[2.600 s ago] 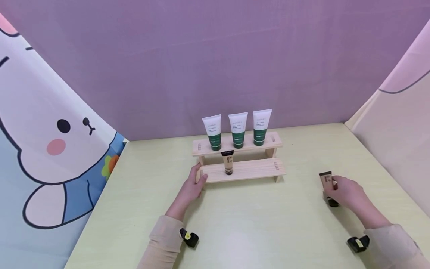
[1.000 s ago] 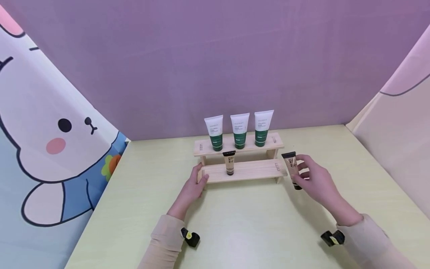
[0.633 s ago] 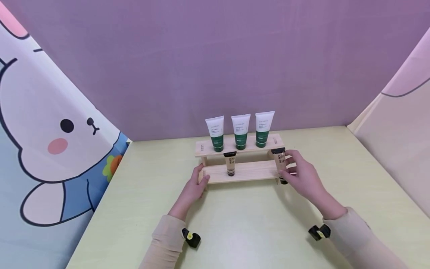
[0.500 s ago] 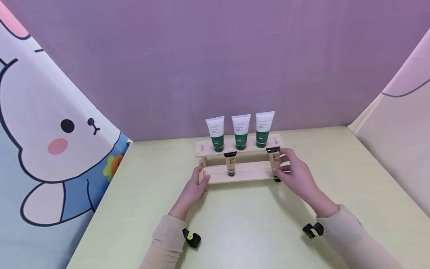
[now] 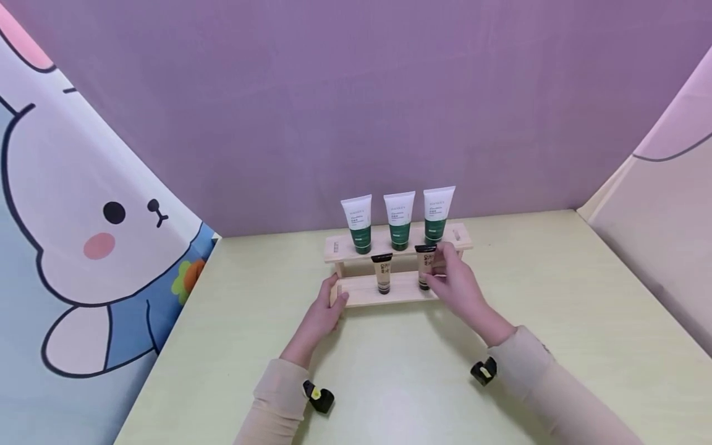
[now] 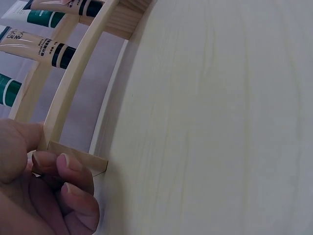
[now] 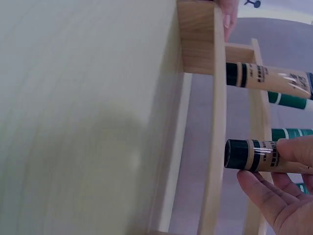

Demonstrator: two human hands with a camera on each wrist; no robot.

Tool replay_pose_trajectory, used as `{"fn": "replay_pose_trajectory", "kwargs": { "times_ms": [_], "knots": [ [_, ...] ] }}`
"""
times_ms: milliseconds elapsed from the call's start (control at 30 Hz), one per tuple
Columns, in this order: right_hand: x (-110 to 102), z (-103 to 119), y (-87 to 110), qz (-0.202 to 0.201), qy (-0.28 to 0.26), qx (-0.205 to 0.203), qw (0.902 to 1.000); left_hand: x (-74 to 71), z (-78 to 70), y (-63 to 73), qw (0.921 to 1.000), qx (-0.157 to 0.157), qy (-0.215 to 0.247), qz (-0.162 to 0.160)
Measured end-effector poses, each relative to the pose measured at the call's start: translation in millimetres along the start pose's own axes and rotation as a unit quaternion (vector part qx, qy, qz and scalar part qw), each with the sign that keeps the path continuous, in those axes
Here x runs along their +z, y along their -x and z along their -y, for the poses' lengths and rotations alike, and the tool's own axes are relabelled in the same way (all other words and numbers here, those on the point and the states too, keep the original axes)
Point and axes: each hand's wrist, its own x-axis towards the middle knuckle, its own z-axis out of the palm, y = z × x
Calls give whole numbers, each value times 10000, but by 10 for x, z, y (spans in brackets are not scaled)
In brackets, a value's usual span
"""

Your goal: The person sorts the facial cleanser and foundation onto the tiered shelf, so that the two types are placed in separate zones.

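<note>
A two-tier wooden rack (image 5: 361,298) stands toward the back of the table. My left hand (image 5: 321,313) grips the left end of its lower shelf, thumb on top, fingers curled beneath in the left wrist view. My right hand (image 5: 457,285) pinches a beige squeeze tube (image 7: 264,155) with a dark cap, cap down, close over the lower shelf. To the left of it, a matching beige tube (image 5: 382,275) stands upright on that shelf. Three white-and-green tubes, a left one (image 5: 359,224), a middle one (image 5: 399,220) and a right one (image 5: 437,214), stand on the upper shelf.
The rack stands on a pale wood-grain table (image 5: 378,371). A purple cloth wall (image 5: 356,111) rises behind it. Cartoon-printed cloth (image 5: 100,272) borders the left side, and a pale cloth (image 5: 662,228) the right. Each wrist carries a small black camera.
My right hand has brought the beige tube from the table's right side leftward to the rack, now over the lower shelf. My left hand keeps its grip on the rack's left end.
</note>
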Motion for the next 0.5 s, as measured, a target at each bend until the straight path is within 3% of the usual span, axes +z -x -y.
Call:
{"fn": "replay_pose_trajectory", "kwargs": {
  "times_ms": [300,500],
  "knots": [
    [86,-35,26,25,112,34,9999,-9,-20,15,10000,14,-35,39],
    [49,-30,68,173,206,146,9995,-33,-18,21,9991,-3,-402,-156]
  ]
}}
